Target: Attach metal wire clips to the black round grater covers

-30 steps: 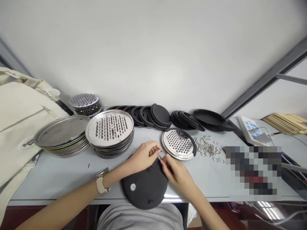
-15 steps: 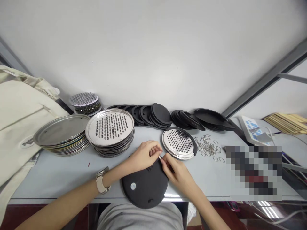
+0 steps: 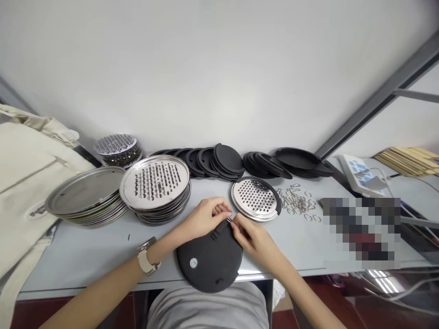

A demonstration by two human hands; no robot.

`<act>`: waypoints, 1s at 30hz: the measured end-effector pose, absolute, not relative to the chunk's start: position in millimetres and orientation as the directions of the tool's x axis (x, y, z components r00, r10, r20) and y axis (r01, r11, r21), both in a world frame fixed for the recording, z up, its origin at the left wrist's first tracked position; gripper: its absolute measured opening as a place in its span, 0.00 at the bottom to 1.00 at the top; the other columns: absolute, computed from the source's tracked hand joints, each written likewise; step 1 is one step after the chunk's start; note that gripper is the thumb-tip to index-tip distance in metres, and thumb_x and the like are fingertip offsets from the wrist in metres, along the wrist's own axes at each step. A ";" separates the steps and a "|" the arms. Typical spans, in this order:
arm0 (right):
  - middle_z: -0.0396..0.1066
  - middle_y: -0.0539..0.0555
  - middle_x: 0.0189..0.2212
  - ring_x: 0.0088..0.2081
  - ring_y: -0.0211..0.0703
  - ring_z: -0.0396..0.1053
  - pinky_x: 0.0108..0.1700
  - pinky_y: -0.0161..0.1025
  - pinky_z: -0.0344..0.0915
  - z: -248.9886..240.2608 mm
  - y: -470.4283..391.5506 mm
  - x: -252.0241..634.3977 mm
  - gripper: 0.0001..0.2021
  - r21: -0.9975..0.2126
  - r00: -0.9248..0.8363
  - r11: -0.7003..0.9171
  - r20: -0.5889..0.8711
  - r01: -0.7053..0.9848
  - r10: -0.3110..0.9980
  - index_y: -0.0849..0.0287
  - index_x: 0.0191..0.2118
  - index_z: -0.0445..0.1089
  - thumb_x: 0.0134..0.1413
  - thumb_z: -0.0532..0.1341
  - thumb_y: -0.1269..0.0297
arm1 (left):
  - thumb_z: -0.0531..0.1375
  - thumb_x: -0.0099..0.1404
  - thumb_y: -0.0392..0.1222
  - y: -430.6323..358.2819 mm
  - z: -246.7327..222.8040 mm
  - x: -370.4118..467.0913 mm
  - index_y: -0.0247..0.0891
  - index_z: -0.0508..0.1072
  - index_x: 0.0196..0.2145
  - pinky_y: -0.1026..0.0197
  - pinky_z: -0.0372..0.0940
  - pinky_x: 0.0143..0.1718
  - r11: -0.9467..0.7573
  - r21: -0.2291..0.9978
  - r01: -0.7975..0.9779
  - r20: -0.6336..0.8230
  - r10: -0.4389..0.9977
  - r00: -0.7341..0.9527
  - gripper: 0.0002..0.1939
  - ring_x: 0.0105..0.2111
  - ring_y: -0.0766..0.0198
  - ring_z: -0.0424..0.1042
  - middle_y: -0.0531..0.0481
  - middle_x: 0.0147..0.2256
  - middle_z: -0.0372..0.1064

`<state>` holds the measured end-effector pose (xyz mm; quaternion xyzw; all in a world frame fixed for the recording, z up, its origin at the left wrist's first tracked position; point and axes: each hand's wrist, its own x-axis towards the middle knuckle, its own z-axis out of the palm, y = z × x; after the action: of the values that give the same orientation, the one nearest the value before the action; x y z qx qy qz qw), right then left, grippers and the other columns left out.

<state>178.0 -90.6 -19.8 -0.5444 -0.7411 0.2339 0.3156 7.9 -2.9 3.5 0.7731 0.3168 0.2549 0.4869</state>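
Observation:
A black round disc (image 3: 210, 262) with a small pale sticker lies in front of me, partly past the table's front edge. A short black strap (image 3: 219, 230) shows on its upper part. At the strap's end both hands meet on a small metal piece (image 3: 228, 220), perhaps a ring or clip, mostly covered by fingers. My left hand (image 3: 211, 215) is closed in a pinch over it from the left, a watch on its wrist. From the right, my right hand (image 3: 250, 235) pinches the same piece. Just beyond, a perforated metal grater plate (image 3: 255, 198) sits in a black rim.
Loose metal rings and clips (image 3: 298, 201) lie to the right. Stacked grater plates (image 3: 156, 183) and plain metal discs (image 3: 85, 189) stand at left. Black round covers (image 3: 228, 160) line the wall. A cream bag (image 3: 30, 183) hangs at far left, a power strip (image 3: 363, 176) at right.
The view has shifted slightly. My left fingers have moved a little off the disc, and more of the black strap shows. Both hands stay at the small metal piece.

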 end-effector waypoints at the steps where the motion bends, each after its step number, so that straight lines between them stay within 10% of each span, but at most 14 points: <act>1: 0.55 0.45 0.23 0.25 0.36 0.55 0.28 0.33 0.54 -19.6 -90.5 178.0 0.12 -0.693 -0.205 0.295 0.212 0.657 0.955 0.54 0.29 0.52 0.67 0.50 0.65 | 0.59 0.63 0.36 -2.4 3.5 8.0 0.37 0.72 0.35 0.65 0.66 0.35 -0.317 0.917 0.242 0.078 0.737 0.671 0.03 0.32 0.65 0.72 0.52 0.31 0.73; 30: 0.56 0.45 0.24 0.25 0.36 0.55 0.30 0.34 0.53 -22.1 -92.3 180.3 0.10 -0.733 -0.192 0.255 0.172 0.630 0.966 0.55 0.31 0.52 0.67 0.49 0.64 | 0.57 0.65 0.36 -8.7 3.8 6.8 0.37 0.71 0.33 0.66 0.65 0.36 -0.396 0.875 0.279 0.130 0.747 0.652 0.04 0.33 0.66 0.71 0.53 0.32 0.71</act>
<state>180.3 -92.3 -22.1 -0.5502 -0.7255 0.2638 0.3183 6.8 -8.7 3.8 0.7929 0.3233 0.2632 0.4445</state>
